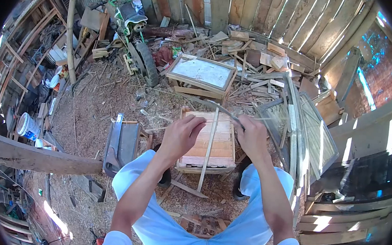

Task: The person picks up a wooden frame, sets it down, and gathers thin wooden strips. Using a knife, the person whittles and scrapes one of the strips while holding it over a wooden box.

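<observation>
My left hand [183, 133] is closed in a pinch on a thin pale strip [215, 120], which looks like wood or bamboo and runs across toward my right hand. My right hand [253, 134] is closed around the handle end of a knife with a long curved blade [225, 111], its blade pointing up and to the left. Below both hands a wooden box [207, 151] stands between my knees. A long narrow slat [210, 142] leans across the box, its lower end on the ground.
A handsaw [114, 143] rests on a small dark-topped bench [128, 140] at left. Ahead lie a framed white panel [200, 71] and a heap of scrap wood [253, 57]. A small bike [139, 47] stands behind. Framed screens [314, 133] lean at right. Shavings cover the ground.
</observation>
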{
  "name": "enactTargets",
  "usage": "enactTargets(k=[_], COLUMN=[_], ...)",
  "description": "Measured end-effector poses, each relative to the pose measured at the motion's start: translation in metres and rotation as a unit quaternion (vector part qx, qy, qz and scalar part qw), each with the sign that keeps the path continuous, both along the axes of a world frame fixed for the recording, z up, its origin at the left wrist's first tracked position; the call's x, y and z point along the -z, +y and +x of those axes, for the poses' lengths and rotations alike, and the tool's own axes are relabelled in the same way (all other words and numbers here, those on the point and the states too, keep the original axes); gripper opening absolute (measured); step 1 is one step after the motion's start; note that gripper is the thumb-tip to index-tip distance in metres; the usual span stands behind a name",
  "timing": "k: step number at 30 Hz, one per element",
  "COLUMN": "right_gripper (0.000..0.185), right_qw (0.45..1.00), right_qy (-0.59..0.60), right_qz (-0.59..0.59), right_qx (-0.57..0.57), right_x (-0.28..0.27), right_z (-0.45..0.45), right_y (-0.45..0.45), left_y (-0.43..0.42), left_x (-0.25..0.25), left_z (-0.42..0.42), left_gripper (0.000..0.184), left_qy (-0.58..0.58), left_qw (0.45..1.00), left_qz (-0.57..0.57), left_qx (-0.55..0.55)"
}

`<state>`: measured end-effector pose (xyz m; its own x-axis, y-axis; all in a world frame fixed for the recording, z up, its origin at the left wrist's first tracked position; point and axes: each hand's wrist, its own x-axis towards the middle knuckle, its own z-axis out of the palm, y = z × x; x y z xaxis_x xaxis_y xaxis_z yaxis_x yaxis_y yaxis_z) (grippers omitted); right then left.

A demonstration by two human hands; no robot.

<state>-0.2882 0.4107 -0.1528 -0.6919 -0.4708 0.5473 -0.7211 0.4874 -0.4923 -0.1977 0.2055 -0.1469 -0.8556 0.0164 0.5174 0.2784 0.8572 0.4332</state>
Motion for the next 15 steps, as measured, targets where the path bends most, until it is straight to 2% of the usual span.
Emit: enactTargets(k=[2, 3, 4, 5, 6, 8, 10, 11, 13, 15], right_gripper=[0.012, 0.020, 0.027, 0.027, 0.034, 0.040, 0.039, 0.039, 0.040, 0.039], right_qw=[0.999, 0.999, 0.994, 0.994, 0.993, 0.989, 0.970, 0.970, 0.897, 0.888], right_qy=[-0.012, 0.042, 0.095, 0.094, 0.077, 0.058, -0.145, -0.145, -0.356, -0.379], right_qz=[0.042, -0.007, -0.057, -0.056, -0.086, -0.113, -0.197, -0.194, -0.257, -0.253], right_qx=[-0.001, 0.002, 0.002, 0.000, 0.038, 0.075, 0.014, 0.016, -0.040, -0.053], right_x=[-0.009, -0.014, -0.024, -0.034, -0.043, -0.042, -0.037, -0.038, -0.045, -0.046], right_z=[0.000, 0.001, 0.002, 0.005, 0.010, 0.012, 0.012, 0.014, 0.018, 0.020], right_y=[-0.001, -0.004, -0.007, -0.005, -0.002, 0.007, 0.019, 0.021, 0.023, 0.018], left_y=[0.003, 0.005, 0.006, 0.006, 0.008, 0.013, 0.012, 0.013, 0.015, 0.018], left_x=[0.001, 0.002, -0.002, -0.005, -0.004, -0.002, 0.001, 0.003, 0.001, -0.001], left_z=[0.000, 0.001, 0.003, 0.006, 0.008, 0.010, 0.011, 0.011, 0.012, 0.013], left_gripper=[0.011, 0.011, 0.011, 0.012, 0.012, 0.015, 0.016, 0.017, 0.017, 0.016], left_qy=[-0.078, -0.078, -0.141, -0.203, -0.203, -0.206, -0.212, -0.219, -0.223, -0.228], left_qw=[0.992, 0.992, 0.976, 0.953, 0.953, 0.897, 0.878, 0.859, 0.855, 0.853], left_qz=[0.101, 0.103, 0.164, 0.225, 0.226, 0.391, 0.429, 0.463, 0.468, 0.470], left_qx=[0.007, 0.007, -0.005, -0.020, -0.023, -0.005, 0.005, 0.017, 0.019, 0.020])
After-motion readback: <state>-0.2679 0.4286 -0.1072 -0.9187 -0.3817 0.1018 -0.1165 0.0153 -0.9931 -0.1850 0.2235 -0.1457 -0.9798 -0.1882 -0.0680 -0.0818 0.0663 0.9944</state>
